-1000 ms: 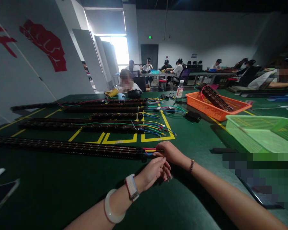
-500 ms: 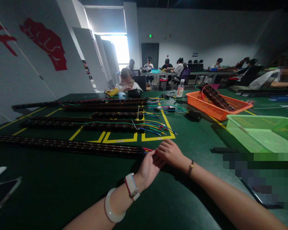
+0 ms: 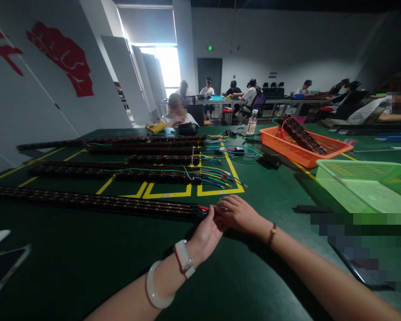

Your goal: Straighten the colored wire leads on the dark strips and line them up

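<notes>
A long dark bundle of strips (image 3: 96, 203) lies across the near side of the table, with coloured wires (image 3: 204, 209) coming out of its right end. My left hand (image 3: 207, 229) is closed around these wires, thumb on top. Against it sits my right hand (image 3: 235, 214), its fingers curled together over the wires just past the left thumb. The wire ends are hidden inside the hands. Behind them lies another dark bundle (image 3: 153, 174) with loose red, yellow, green and blue wires (image 3: 220, 177) ending in ring terminals.
More dark bundles (image 3: 143, 149) lie farther back over yellow tape marks on the green table (image 3: 120, 263). An orange basket (image 3: 287, 149) holds a wired bundle; a green basket (image 3: 364, 178) stands nearer on the right. A bottle (image 3: 251, 123) stands at the back. Several people sit beyond.
My right hand and wrist have shifted slightly to the right. The left hand stays at the wires with its thumb a little more upright. The bundles lie as before.
</notes>
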Available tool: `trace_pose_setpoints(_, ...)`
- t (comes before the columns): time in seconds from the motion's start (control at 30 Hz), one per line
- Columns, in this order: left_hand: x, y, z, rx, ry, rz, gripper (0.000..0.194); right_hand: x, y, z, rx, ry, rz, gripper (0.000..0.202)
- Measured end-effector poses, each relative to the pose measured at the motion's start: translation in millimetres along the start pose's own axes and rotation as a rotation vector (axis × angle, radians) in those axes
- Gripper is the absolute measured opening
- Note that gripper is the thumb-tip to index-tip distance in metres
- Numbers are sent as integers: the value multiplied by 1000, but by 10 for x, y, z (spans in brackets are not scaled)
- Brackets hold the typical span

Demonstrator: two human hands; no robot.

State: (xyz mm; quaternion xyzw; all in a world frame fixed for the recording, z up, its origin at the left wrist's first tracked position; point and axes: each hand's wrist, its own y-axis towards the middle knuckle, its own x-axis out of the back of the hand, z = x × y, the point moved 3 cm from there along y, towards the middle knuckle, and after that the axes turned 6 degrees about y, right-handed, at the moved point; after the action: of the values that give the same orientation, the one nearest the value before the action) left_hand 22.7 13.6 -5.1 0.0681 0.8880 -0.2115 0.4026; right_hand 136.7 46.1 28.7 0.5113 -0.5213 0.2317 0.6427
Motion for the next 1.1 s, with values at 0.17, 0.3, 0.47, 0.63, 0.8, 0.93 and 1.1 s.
trace_pose_setpoints(0.17,-3,11,12,46,47,76,33,83,-72,-134,-49,-47,21,29)
trace_pose_setpoints(0.3,-10,-3,2,46,58,48,37,62,-100,-155,66,-128,84,21)
trace_pose_setpoints(0.47,-20,-22,-1,59,48,39,37,56,-89,-128,128,-147,113,19)
trace_pose_setpoints(0.63,-19,-17,2,71,76,40,42,73,-30,-142,-47,-8,111,25)
trace_pose_setpoints(0.8,-5,-2,6,66,127,54,42,-51,16,-291,-539,601,125,33)
trace_pose_setpoints(0.93,-8,-5,15,59,131,45,45,-250,-18,-358,-753,1153,150,33)
trace_pose_setpoints(1.1,-32,-23,26,22,140,25,44,-197,-30,-353,-641,953,118,35)
